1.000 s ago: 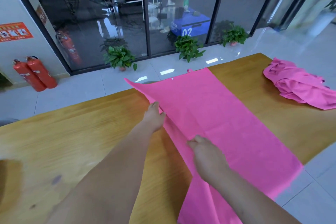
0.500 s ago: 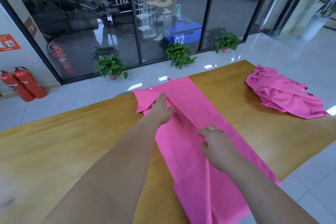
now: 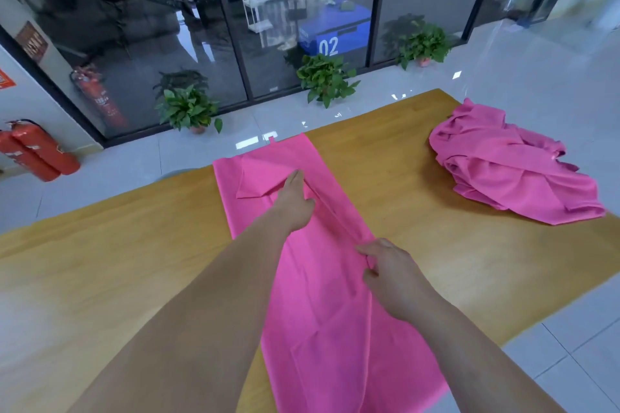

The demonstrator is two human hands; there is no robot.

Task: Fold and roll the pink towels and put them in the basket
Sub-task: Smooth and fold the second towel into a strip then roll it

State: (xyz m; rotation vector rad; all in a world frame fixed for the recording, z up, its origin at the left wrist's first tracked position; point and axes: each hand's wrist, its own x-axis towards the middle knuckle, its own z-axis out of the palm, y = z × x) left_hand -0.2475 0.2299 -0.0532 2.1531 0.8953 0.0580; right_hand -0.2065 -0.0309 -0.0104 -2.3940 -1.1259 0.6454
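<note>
From the head view, the pink towel lies half-folded on the wooden surface. Its long axis runs straight away from the person, and the near end droops over the edge. The left hand lies flat, fingers straight, pressing the far part. The right hand, nearer the person, has its grip pinched on the towel's right edge. A heap of pink towels sits well apart to the right. No basket shows.
</note>
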